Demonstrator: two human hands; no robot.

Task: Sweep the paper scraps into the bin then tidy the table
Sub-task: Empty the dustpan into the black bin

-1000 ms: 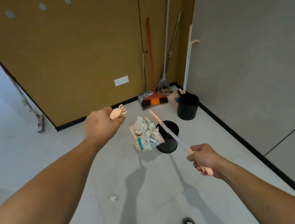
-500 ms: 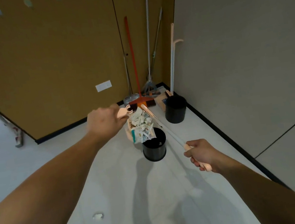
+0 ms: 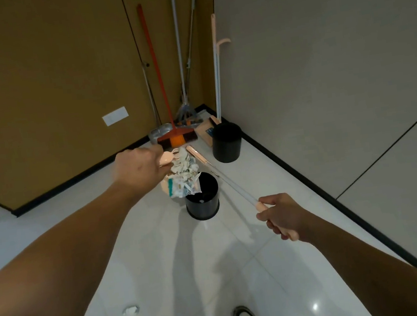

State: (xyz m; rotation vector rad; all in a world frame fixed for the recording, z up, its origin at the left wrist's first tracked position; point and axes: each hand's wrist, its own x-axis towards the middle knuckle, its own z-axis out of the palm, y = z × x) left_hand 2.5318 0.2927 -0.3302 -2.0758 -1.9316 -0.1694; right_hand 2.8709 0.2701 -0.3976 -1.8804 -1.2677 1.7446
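I have my left hand (image 3: 137, 167) fisted around the pink dustpan handle (image 3: 167, 158), holding the dustpan tilted above the near black bin (image 3: 202, 199). A heap of white paper scraps (image 3: 184, 173), with a teal-edged piece among them, hangs at the pan's lip, right over the bin's left rim. My right hand (image 3: 281, 217) is closed around the pink grip of a white-shafted broom (image 3: 229, 183), whose shaft runs up and left across the bin's right edge. One stray scrap (image 3: 130, 310) lies on the white tile floor (image 3: 164, 271) near my left forearm, well apart from the bin. A second black bin (image 3: 226, 142) stands in the corner beside an orange broom (image 3: 176, 138).
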